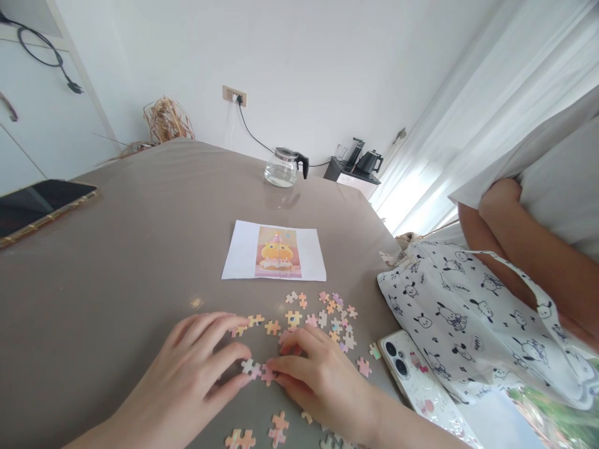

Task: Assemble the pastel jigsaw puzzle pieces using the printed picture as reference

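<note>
My left hand (203, 358) is on the table with thumb and forefinger closed about a small grey-and-lilac jigsaw piece (251, 368), possibly two joined. My right hand (316, 368) pinches a pink jigsaw piece (268, 374) right beside it; whether the two interlock I cannot tell. Joined orange pieces (240, 330) lie by the left fingertips, and a yellow piece (293, 318) sits beyond the right knuckles. Nearer to me are a few joined orange-pink pieces (277, 428). Some pieces are partly hidden under my right hand and wrist.
A printed sheet (309, 255) with a yellow cartoon figure lies beyond the pieces. Loose pieces (336, 325) spread to the right, near a phone (421, 380) and a white dog-print bag (440, 312). A glass pot (282, 168) stands farther back. Another person's arm (528, 237) is at right.
</note>
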`<action>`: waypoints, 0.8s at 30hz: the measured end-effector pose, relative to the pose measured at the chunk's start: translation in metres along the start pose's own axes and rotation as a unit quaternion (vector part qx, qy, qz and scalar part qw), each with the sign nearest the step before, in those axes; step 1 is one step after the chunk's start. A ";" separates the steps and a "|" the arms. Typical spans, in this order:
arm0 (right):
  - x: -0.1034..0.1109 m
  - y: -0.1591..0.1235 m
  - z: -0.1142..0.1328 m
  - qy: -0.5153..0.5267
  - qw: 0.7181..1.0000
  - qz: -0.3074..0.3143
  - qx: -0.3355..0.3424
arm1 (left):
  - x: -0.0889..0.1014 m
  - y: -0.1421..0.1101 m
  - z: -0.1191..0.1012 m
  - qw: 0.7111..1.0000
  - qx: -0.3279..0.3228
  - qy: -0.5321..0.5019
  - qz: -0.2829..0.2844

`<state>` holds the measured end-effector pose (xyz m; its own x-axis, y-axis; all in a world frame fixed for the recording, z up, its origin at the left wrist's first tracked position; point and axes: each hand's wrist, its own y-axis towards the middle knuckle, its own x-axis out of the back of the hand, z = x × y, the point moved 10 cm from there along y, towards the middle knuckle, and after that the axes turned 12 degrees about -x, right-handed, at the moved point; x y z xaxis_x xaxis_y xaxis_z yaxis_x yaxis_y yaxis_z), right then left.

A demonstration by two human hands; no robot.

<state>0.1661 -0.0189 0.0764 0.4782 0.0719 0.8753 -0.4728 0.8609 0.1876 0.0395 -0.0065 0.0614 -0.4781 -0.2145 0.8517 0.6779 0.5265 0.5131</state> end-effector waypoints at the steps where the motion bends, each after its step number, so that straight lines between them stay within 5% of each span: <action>1: 0.000 0.000 0.000 0.005 1.000 0.001 -0.003 | 0.000 0.000 -0.001 1.000 -0.001 0.001 -0.002; 24: -0.014 0.004 -0.001 0.025 0.999 0.021 -0.016 | -0.007 -0.002 0.004 1.000 0.012 -0.017 0.004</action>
<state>0.1583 -0.0155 0.0649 0.4956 0.1334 0.8583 -0.4703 0.8719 0.1361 0.0389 -0.0025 0.0539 -0.4917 -0.1830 0.8513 0.6685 0.5472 0.5037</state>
